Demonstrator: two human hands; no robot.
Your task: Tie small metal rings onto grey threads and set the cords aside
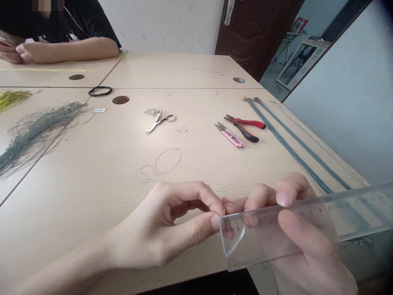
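Observation:
A clear plastic ruler [264, 241] slants across the lower right, and my right hand [307, 229] grips it between thumb and forefinger. The other right fingers show through and behind the ruler. At its 0 cm corner, the thumb and forefinger of my left hand [178, 225] are pinched together. A tiny gold-coloured piece [224, 211] peeks out at those fingertips, against the ruler's top edge; its full shape is hidden. Ahead of my left hand, a loop of thin thread [167, 161] lies on the table.
Scissors [157, 121], pink thread snips [229, 136] and red-and-black pliers [244, 127] lie mid-table. Blue-grey cords [285, 145] run along the right edge. A tangled thread bundle [39, 127] and a black band [100, 91] are left. Across sits a person [92, 24].

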